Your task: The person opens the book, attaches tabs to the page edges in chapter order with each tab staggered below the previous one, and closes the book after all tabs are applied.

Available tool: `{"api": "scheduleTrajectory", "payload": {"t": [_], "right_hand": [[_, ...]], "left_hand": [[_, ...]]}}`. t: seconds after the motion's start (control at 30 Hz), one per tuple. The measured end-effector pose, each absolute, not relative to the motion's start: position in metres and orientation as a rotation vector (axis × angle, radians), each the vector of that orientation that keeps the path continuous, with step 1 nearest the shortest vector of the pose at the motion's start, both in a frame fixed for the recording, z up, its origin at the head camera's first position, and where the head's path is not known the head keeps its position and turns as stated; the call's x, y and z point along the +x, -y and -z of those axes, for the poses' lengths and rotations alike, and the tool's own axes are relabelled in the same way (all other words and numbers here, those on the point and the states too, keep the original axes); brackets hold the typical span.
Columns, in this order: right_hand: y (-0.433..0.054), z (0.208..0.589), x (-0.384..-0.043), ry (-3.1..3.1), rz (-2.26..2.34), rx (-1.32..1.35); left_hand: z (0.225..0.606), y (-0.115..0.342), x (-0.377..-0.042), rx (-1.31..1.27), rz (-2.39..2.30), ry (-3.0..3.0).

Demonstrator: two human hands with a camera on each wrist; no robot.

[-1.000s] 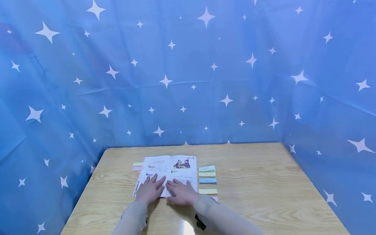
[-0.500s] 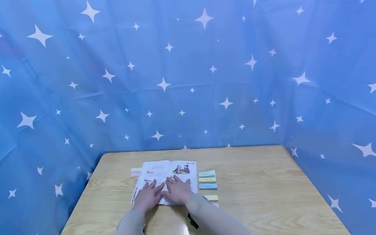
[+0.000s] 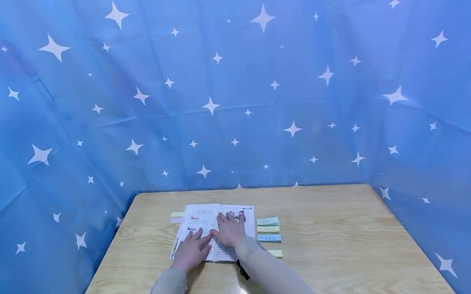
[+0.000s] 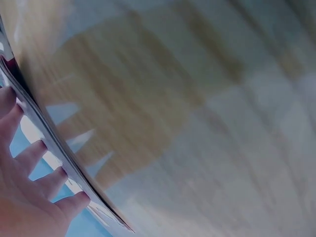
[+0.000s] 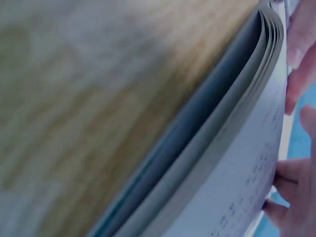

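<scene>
An open book [image 3: 202,216] with printed text lies on the table. My left hand [image 3: 192,252] rests on the lower part of the left page, fingers spread; in the left wrist view its fingers [image 4: 52,182] lie across the book near its edge [image 4: 74,160]. On the right page, my right hand [image 3: 229,231] lies flat with straight fingers, its fingertips overlapping the coloured illustration. Its thumb comes close to the left hand at the spine. The right wrist view shows the bowed page [image 5: 232,197] and the layered page edges, with fingers [image 5: 289,185] on the far side.
Sticky tabs with handwriting, green [image 3: 268,221], yellow [image 3: 268,229] and blue [image 3: 269,238], stick out at the book's right, with another yellow tab [image 3: 277,253] lower down. Yellow [image 3: 177,214] and pink [image 3: 177,220] tabs show at its left. A blue star-patterned curtain [image 3: 232,89] surrounds the wooden table [image 3: 344,239].
My right hand has slid up the right page from its lower part to the illustration. The left hand stays on the left page. The head view has shifted slightly.
</scene>
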State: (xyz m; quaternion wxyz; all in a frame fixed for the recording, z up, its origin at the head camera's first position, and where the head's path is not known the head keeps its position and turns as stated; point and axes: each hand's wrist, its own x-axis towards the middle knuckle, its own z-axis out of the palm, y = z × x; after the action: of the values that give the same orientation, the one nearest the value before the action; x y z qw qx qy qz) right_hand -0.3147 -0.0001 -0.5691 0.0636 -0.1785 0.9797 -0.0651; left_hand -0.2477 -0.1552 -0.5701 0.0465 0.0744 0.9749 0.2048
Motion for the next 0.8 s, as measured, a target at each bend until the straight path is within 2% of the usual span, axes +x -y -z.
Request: {"api": "scheduleTrajectory", "payload": {"t": [0.5,0.63,0.8], "right_hand": [[0.003,0.578,-0.348,-3.002,0.211,-0.425],[-0.002,0.574,-0.349,-2.995,0.189,-0.476],[-0.003,0.569,-0.342,-3.013,0.125,-0.67]], "left_hand": [[0.569,0.151,-0.247,0.279,-0.584,-2.988],[0.57,0.149,-0.247,0.311,-0.524,-3.021],[0.57,0.153,-0.249,0.255,-0.481,-3.038]]}}
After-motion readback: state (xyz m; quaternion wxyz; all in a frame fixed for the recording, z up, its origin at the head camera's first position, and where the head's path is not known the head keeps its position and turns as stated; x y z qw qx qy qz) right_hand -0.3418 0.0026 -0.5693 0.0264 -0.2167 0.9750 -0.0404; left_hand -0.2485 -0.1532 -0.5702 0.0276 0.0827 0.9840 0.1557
